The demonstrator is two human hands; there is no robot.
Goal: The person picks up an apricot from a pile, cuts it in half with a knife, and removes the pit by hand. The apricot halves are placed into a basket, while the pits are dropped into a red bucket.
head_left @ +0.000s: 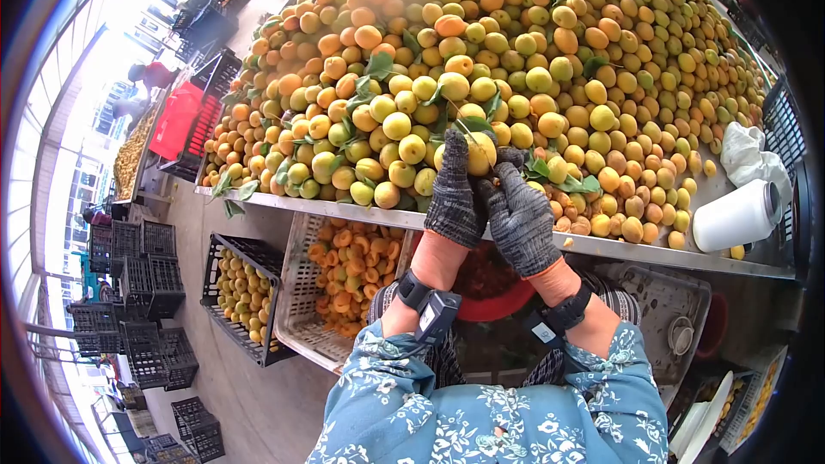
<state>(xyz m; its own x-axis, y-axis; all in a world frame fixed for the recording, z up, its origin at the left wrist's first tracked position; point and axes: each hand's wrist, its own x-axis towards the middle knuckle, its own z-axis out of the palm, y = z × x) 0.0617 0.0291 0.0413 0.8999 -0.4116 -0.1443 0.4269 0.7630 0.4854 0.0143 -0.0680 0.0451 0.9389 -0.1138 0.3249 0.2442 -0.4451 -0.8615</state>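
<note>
Both hands wear dark grey knitted gloves and meet over the front edge of a metal table [412,218] heaped with yellow-orange fruit [397,126]. Between them is one yellow fruit [479,155] with a thin twig and a green leaf by it. My left hand [455,193] has its fingers closed around the fruit's left side. My right hand [518,215] is closed at the fruit's lower right, its fingertips pressed together; what they pinch is too small to name.
Below the table edge are a pale crate of halved fruit [296,326], a black crate of whole fruit [215,314] and a red basin [494,308]. A white container [735,216] lies at right. Stacked black crates [137,279] stand far left.
</note>
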